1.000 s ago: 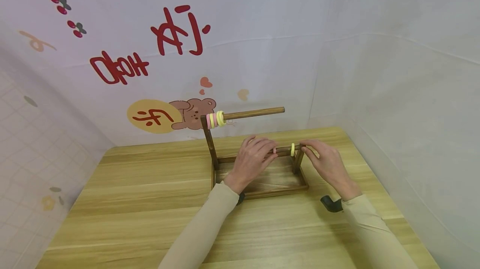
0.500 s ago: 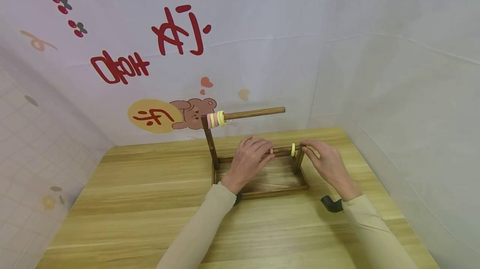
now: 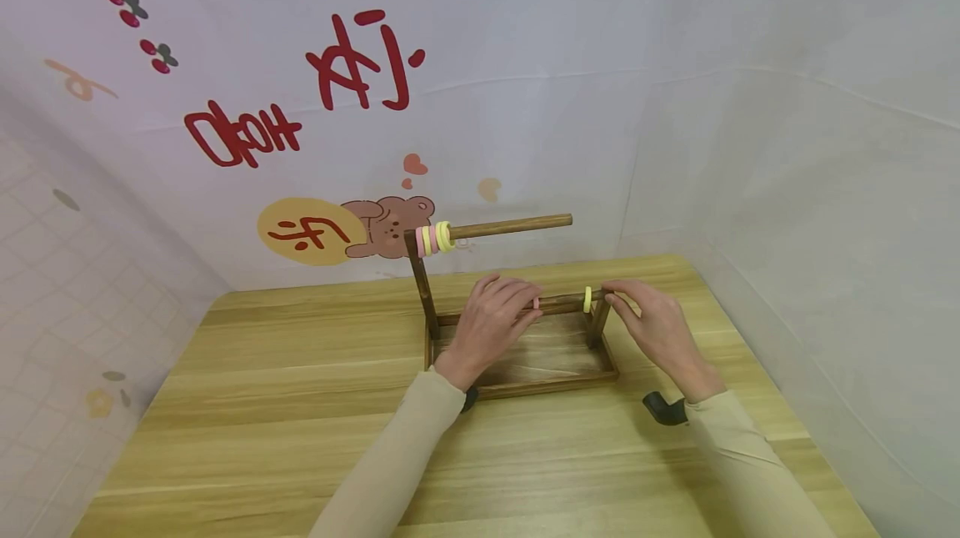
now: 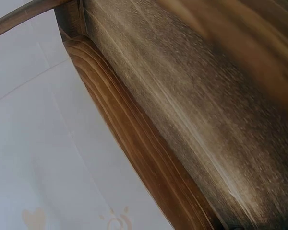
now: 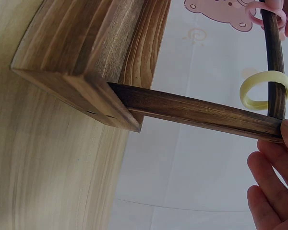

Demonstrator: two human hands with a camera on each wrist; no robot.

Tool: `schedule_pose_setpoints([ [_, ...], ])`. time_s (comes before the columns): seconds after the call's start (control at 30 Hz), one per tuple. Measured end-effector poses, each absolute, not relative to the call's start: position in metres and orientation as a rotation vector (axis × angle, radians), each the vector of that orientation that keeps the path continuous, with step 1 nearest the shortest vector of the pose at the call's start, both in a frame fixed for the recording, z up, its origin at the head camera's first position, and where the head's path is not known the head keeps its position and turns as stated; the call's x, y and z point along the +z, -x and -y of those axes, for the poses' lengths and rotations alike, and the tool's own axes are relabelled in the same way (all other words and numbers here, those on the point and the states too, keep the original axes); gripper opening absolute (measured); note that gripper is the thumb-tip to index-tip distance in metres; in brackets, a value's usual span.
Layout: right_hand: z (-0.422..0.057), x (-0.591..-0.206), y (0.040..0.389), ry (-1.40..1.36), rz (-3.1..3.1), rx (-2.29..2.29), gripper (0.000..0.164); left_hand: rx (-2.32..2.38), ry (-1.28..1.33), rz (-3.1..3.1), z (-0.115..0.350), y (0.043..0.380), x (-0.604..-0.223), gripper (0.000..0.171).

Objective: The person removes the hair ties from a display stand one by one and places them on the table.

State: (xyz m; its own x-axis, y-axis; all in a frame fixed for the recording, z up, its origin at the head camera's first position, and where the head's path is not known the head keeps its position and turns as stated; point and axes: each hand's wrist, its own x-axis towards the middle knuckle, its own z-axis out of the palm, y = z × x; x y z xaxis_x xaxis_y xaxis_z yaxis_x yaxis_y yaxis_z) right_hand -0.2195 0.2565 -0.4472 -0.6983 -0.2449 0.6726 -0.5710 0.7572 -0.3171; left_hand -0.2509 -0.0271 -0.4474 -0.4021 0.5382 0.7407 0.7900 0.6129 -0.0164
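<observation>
A dark wooden rack with a tray base [image 3: 551, 386] stands on the table. On its lower rod [image 3: 562, 301] hang a pink ring [image 3: 536, 303] and a yellow ring [image 3: 587, 299]. My left hand [image 3: 486, 323] pinches the pink ring around the rod; in the right wrist view that pink ring [image 5: 250, 13] meets the fingertips at the top. With thumb and fingers, my right hand [image 3: 654, 328] grips the top of the right post [image 5: 197, 112], where the rod ends beside the yellow ring [image 5: 245, 93]. The left wrist view shows mostly the tray's wooden side [image 4: 129, 124].
Above, an upper rod [image 3: 517, 226] reaches right from the tall left post [image 3: 422, 288], its free end unsupported. Several pink and yellow rings [image 3: 431, 239] sit together at its left end. A printed white curtain [image 3: 525, 104] hangs behind the wooden table [image 3: 262, 404].
My left hand has slid the pink ring leftward along the lower rod, away from the yellow ring. The right hand keeps its grip at the post's top.
</observation>
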Motion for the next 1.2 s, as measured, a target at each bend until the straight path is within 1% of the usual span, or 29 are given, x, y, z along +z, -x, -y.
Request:
schedule_pose_setpoints([
  [0.43,-0.256,-0.446,0.218,-0.605,2.337,0.694,0.025,-0.433,1.023,2.107,0.038,0.247,-0.448,0.033],
  [0.6,-0.256,-0.447,0.218,-0.597,2.344,0.698,0.026,-0.445,1.027,2.102,0.042,0.247,-0.448,0.031],
  [0.83,-0.255,-0.445,0.217,-0.587,2.351,0.697,0.025,-0.448,1.018,2.09,0.049,0.246,-0.45,0.036],
  [1.2,-0.254,-0.443,0.216,-0.58,2.352,0.701,0.026,-0.535,1.022,2.082,0.057,0.239,-0.446,0.034],
])
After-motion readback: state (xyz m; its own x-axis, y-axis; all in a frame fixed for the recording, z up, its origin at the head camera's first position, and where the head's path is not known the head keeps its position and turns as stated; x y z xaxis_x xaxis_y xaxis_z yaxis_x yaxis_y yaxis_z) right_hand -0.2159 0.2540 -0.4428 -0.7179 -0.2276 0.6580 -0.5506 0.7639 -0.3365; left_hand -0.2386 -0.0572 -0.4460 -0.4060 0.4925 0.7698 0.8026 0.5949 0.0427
